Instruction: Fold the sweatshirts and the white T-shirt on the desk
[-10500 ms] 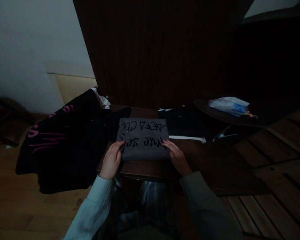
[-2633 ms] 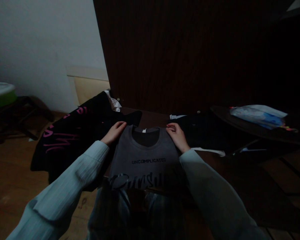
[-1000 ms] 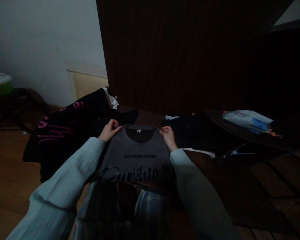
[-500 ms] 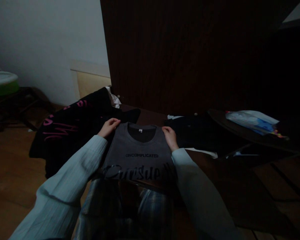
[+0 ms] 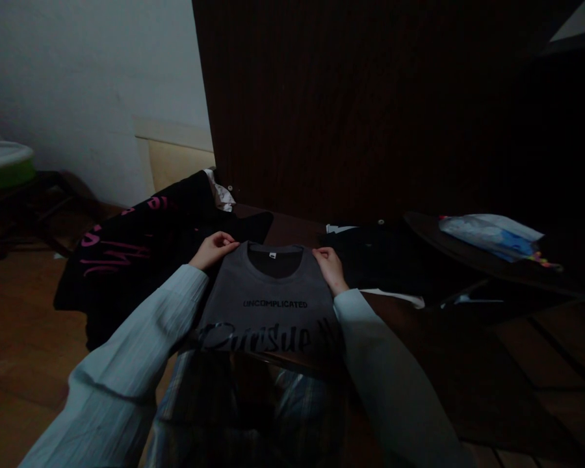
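Head view: dim light, looking down along both my arms.
Lap: plaid trousers (image 5: 283, 403), nearest to me, below the table edge.
Table (image 5: 409, 331): dark wood, bare patch to my right.
Grey shirt (image 5: 273, 305): flat on the table, print up. Long axis runs straight away from me, hem at the near edge, collar at the far end.
Left hand (image 5: 213, 249): on the far-left shoulder corner beside the collar, fingers curled together, pinching the cloth edge.
Right hand (image 5: 327, 266): same on the far-right corner, fingers closed on the edge.
Relation: collar sits between my hands and the rest of the shirt lies nearer than both. Hands about level, neither closer.
Black garment (image 5: 127, 260): pink lettering, draped just left of my left hand.
Dark folded clothes (image 5: 370, 257): just beside my right hand.
Plastic bag (image 5: 487, 229): far right, well apart.
Basin (image 5: 2, 166): far left, green rim.
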Demonstrator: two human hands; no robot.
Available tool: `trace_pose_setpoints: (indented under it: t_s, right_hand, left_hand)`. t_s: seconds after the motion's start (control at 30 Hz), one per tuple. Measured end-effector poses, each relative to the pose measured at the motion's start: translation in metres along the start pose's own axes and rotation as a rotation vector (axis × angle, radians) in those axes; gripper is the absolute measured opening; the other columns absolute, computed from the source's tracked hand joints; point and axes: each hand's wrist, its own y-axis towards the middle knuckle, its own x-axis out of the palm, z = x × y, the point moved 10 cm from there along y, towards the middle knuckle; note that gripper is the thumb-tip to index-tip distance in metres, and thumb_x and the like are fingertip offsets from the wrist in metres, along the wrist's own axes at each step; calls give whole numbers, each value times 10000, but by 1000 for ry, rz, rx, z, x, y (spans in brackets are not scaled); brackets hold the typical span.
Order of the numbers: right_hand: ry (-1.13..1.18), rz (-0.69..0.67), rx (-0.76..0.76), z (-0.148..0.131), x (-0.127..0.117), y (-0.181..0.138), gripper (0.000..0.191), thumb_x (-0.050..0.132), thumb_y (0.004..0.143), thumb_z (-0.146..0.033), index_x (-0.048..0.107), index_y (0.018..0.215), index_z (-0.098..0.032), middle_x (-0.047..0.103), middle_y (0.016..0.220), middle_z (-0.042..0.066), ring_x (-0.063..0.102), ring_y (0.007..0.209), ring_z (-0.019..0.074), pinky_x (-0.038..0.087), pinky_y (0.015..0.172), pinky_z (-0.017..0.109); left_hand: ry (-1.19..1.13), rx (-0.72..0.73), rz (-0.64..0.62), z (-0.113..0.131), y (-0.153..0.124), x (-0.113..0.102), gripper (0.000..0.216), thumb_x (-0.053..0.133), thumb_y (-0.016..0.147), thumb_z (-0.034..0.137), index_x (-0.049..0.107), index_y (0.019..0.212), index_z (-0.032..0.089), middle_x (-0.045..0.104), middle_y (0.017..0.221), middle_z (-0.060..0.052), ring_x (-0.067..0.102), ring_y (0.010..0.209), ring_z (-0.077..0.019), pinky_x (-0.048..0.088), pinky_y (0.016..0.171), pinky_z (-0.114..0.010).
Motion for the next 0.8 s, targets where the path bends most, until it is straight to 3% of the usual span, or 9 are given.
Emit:
trace_pose_setpoints:
  t_s: [0.23,0.5,0.8]
  right_hand:
    - [6,-86,-14,1,9,1,143,542,624,-346,578,648,-210,593,589,-9,554,623,163,416,629,282]
    - [45,-90,-33,1,13,-1,163,518,628,-287,602,734,-197,609,593,-9,570,598,158,436,602,279]
    - [63,69,-154,-31,-19,-12,170,538,660,-302,469,783,-206,567,616,-14,545,576,145,413,576,255]
  left_hand:
    - [78,29,3,3,0,0,403,722,450,474,542,629,160,435,518,55,401,496,-79,299,496,-220]
    - [61,15,6,0,0,0,411,728,422,467,521,602,162,425,516,58,400,496,-81,295,503,-223]
    - [58,78,85,12,-4,-7,374,730,440,420,514,613,168,400,517,68,380,496,-76,292,508,-212]
